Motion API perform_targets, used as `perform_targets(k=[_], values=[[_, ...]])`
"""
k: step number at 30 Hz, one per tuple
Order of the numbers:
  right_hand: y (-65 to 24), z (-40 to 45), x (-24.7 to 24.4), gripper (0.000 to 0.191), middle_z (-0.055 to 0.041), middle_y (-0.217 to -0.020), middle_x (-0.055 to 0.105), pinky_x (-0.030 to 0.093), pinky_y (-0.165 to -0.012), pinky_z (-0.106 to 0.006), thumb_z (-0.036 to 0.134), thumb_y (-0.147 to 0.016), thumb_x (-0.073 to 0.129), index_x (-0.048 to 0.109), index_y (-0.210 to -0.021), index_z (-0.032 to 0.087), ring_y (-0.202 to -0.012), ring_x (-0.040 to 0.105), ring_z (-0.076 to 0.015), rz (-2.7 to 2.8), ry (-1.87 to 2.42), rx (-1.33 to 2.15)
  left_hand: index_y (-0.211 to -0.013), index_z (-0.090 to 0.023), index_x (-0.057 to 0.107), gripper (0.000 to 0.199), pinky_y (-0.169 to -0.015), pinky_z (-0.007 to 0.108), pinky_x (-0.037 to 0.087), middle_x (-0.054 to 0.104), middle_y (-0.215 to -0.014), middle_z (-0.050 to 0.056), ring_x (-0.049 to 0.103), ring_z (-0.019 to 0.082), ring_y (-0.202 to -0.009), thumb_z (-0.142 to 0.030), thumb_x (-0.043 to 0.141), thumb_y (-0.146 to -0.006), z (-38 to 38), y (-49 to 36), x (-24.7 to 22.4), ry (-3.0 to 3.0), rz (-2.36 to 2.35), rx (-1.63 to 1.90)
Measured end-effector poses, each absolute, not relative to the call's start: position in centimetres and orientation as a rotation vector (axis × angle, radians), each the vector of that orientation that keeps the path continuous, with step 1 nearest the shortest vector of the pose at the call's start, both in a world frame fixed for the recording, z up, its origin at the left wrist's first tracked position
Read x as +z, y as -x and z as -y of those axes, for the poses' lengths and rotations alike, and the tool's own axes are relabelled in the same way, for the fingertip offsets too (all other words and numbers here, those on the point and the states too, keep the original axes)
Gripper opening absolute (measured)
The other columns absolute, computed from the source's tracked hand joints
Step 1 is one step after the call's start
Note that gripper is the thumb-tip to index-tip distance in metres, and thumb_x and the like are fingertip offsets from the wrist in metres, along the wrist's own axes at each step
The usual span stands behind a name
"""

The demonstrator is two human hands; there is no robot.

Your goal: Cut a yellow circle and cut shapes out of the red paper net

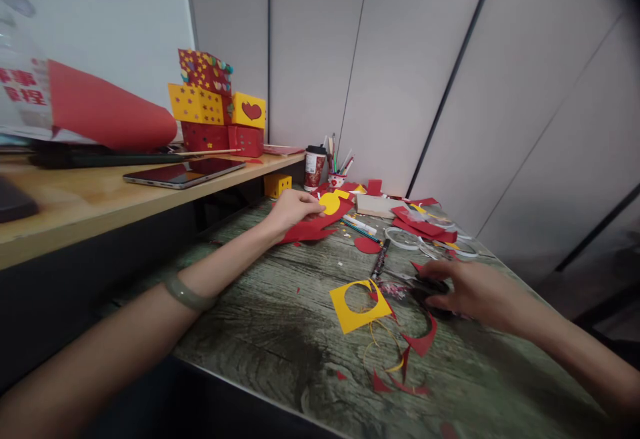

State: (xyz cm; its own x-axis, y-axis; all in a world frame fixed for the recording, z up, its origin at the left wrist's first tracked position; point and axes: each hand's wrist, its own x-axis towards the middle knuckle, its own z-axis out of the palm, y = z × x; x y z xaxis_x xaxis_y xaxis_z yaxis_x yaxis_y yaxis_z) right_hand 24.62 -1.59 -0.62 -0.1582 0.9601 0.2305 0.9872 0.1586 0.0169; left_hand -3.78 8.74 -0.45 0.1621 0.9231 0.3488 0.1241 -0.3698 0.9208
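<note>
My left hand [296,211] is closed in a pinch on the edge of a yellow paper circle [330,203], held over red paper [310,230]. At the right, my right hand [445,286] has its thumb and fingers around the dark handles of scissors [431,284], whose blades point left. Between the hands, a yellow paper piece with a round hole [350,324] lies on the table, beside curved red scraps [423,342]. A red paper circle [367,245] lies farther back.
A raised wooden shelf [200,196] on the left holds a tablet [185,172] and stacked decorated boxes [205,104]. A cup [315,167], a pen holder [337,179] and tape rolls [403,239] stand or lie toward the back.
</note>
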Motion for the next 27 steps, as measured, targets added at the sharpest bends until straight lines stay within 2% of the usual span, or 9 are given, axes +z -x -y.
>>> perform_targets(k=[4,6,10,15,17,18,20,23,27], values=[[-22.7,2.3,-0.1,0.033,-0.0021,-0.073,0.067,0.040,-0.045,-0.024,0.043,-0.078,0.045,0.059,-0.098,0.022,-0.050,0.058,-0.0143,2.270,1.805,0.008,-0.062,-0.012,0.063,0.012,-0.050,0.020,0.036,0.061,-0.060,0.004,0.051,0.010,-0.053,-0.024,0.065,-0.061,-6.2,2.1,-0.7,-1.777,-0.888,1.122],[-21.4,2.8,-0.2,0.036,-0.0018,-0.075,0.066,0.042,-0.049,-0.024,0.043,-0.078,0.046,0.055,-0.105,0.020,-0.057,0.058,-0.0145,2.152,1.597,0.381,-0.065,-0.013,0.064,0.010,-0.052,0.019,0.036,0.060,-0.060,0.001,0.051,0.009,-0.054,-0.023,0.064,-0.062,-4.3,0.8,-1.3,-1.918,-0.780,0.984],[-19.5,3.6,-0.5,0.023,-0.0012,-0.067,0.062,0.041,-0.050,-0.021,0.037,-0.077,0.052,0.061,-0.079,0.016,-0.057,0.054,-0.0112,1.981,1.391,0.842,-0.071,-0.014,0.065,0.016,-0.056,0.022,0.038,0.062,-0.066,0.003,0.053,0.012,-0.061,-0.028,0.060,-0.067,-2.1,-0.5,-2.0,-2.038,-0.713,0.853],[-19.5,3.6,-0.4,0.019,0.0003,-0.059,0.060,0.039,-0.047,-0.020,0.034,-0.076,0.054,0.061,-0.070,0.017,-0.051,0.051,-0.0095,1.825,1.411,0.881,-0.083,-0.016,0.064,0.023,-0.070,0.024,0.040,0.064,-0.081,0.004,0.057,0.015,-0.077,-0.034,0.055,-0.071,-4.5,1.2,-1.2,-2.182,-0.793,0.929],[-19.7,3.3,-0.3,0.020,0.0005,-0.058,0.060,0.039,-0.048,-0.021,0.034,-0.076,0.054,0.060,-0.068,0.017,-0.050,0.052,-0.0099,1.804,1.420,0.871,-0.089,-0.018,0.061,0.034,-0.073,0.026,0.038,0.062,-0.090,0.005,0.055,0.019,-0.083,-0.040,0.062,-0.062,-6.4,2.5,-1.4,-2.323,-1.078,0.869],[-19.8,3.3,-0.3,0.020,0.0002,-0.058,0.061,0.040,-0.048,-0.021,0.034,-0.076,0.054,0.060,-0.067,0.017,-0.051,0.052,-0.0103,1.804,1.421,0.873,-0.086,-0.017,0.061,0.040,-0.075,0.029,0.037,0.061,-0.092,0.008,0.054,0.023,-0.087,-0.039,0.068,-0.053,-7.4,3.1,-1.7,-2.324,-1.182,0.868],[-19.9,3.2,-0.3,0.020,-0.0002,-0.059,0.061,0.040,-0.049,-0.021,0.033,-0.076,0.054,0.061,-0.067,0.017,-0.052,0.053,-0.0106,1.810,1.417,0.880,-0.068,-0.015,0.060,0.034,-0.076,0.032,0.035,0.061,-0.085,0.011,0.051,0.029,-0.089,-0.031,0.074,-0.042,-9.1,4.2,-2.6,-2.284,-1.312,0.877],[-19.9,3.3,-0.3,0.019,0.0005,-0.058,0.061,0.039,-0.048,-0.021,0.032,-0.076,0.054,0.060,-0.067,0.017,-0.051,0.052,-0.0099,1.820,1.400,0.879,-0.048,-0.016,0.050,0.020,-0.076,0.033,0.033,0.060,-0.071,0.011,0.052,0.031,-0.088,-0.023,0.069,-0.047,-10.7,5.3,-3.7,-2.174,-1.413,0.957],[-19.8,3.3,-0.2,0.019,0.0006,-0.058,0.061,0.038,-0.049,-0.021,0.032,-0.077,0.053,0.059,-0.067,0.017,-0.051,0.053,-0.0099,1.814,1.391,0.851,-0.047,-0.017,0.048,0.019,-0.073,0.030,0.034,0.058,-0.064,0.007,0.052,0.028,-0.086,-0.023,0.064,-0.055,-11.0,5.6,-2.4,-1.996,-1.344,1.177]])
